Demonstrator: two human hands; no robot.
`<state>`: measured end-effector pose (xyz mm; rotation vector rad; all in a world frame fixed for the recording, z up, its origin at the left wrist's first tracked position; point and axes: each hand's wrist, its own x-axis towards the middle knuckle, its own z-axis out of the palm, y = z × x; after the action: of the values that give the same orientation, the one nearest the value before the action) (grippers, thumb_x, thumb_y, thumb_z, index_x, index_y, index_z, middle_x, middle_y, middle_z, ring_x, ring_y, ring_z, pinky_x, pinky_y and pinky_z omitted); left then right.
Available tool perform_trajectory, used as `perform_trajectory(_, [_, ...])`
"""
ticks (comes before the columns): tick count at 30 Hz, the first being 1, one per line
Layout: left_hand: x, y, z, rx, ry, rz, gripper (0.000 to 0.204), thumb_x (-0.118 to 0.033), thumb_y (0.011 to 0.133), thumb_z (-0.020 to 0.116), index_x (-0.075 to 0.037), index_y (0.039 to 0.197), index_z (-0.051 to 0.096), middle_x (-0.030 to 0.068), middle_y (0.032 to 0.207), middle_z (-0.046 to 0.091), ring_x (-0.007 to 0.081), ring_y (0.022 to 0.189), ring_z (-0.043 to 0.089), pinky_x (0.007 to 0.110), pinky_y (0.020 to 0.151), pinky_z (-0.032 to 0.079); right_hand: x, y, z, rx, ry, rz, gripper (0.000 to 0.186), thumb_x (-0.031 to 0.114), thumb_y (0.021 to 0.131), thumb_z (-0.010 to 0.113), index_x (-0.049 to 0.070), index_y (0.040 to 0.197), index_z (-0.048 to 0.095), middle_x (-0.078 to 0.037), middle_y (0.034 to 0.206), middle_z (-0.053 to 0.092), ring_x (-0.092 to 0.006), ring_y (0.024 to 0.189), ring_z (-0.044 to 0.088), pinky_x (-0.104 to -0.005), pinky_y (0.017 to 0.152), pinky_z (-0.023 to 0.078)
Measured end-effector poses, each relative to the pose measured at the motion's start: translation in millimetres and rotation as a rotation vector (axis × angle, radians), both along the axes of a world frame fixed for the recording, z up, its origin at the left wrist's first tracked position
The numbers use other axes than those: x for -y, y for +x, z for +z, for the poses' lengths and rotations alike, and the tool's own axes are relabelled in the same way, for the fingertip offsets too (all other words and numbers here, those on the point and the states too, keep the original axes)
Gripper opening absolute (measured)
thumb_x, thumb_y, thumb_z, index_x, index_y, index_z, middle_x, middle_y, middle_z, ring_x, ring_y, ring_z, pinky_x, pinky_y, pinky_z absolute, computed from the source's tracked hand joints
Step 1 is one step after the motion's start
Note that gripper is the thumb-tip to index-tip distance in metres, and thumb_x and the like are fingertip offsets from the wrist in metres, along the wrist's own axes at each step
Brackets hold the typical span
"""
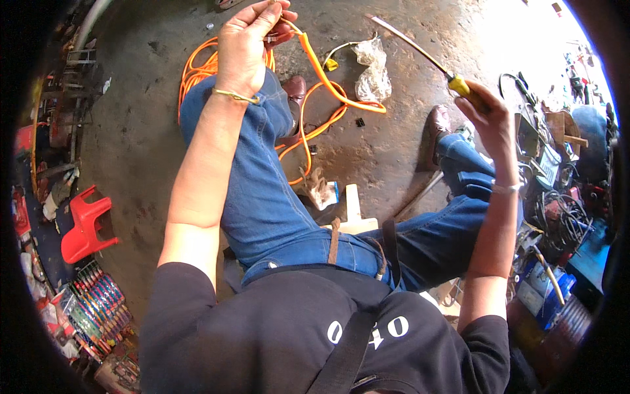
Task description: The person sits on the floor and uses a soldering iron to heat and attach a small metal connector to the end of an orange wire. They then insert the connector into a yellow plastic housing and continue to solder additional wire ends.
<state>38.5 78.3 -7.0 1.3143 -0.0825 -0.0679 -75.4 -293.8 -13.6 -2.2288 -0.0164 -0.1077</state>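
My left hand is raised at the upper left of the head view, its thumb and fingers pinched on the end of an orange cable. Thin wire ends seem to come out near the fingertips, too small to make out fully. From there the cable drops to the floor in loose loops, with a larger coil beside my left knee. In my right hand, a long screwdriver is gripped by its yellow handle. Its slim shaft points up and to the left, apart from the cable.
On the floor between my feet lie a clear plastic bag, a yellow piece and a crumpled brown glove-like thing. At left stands a red plastic stool near rows of colourful goods. Tangled black cables and tools crowd the right.
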Motion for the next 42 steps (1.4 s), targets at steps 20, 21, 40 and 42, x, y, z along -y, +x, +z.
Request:
perform_trajectory(20, [-4,-17,-31,-0.392,-0.048,-0.477,0.014,-0.012,0.094,0.058,-0.005,0.106,0.060,0.0095,0.104,0.066,0.0149,0.089,0.065,0.032,0.085,0.054,-130,69,-107,-0.135,0.467,0.088,0.036,0.032,0.098,0.052,0.002,0.115,0.063,-0.007,0.105,0.068,-0.0140,0.097,0.062,-0.0264,0.086,0.047])
perform_trajectory(21, [-2,-18,-32,-0.398,-0.065,-0.479,0.013,-0.012,0.094,0.058,-0.005,0.106,0.060,0.0096,0.104,0.066,0.0151,0.090,0.065,0.032,0.085,0.054,-149,68,-88,-0.246,0.694,0.279,0.044,0.039,0.099,0.048,0.001,0.115,0.063,-0.008,0.105,0.068,-0.0144,0.096,0.063,-0.0271,0.085,0.048])
perform_trajectory(40, [8,-112,-54,-0.520,-0.219,-0.336,0.011,-0.008,0.091,0.062,-0.004,0.100,0.066,0.0071,0.094,0.069,0.0141,0.082,0.067,0.027,0.072,0.056,-183,-35,-43,-0.444,0.706,-0.008,0.020,0.022,0.095,0.058,0.003,0.095,0.062,-0.003,0.073,0.063,-0.0071,0.058,0.055,-0.0207,0.055,0.046])
perform_trajectory(42, [8,-113,-55,-0.558,-0.279,-0.357,0.011,-0.006,0.090,0.061,-0.002,0.100,0.065,0.0089,0.094,0.069,0.0163,0.082,0.067,0.029,0.074,0.057,-180,-40,-39,-0.482,0.823,-0.011,0.017,0.019,0.095,0.059,0.003,0.096,0.062,-0.004,0.075,0.065,-0.0080,0.059,0.056,-0.0208,0.056,0.046])
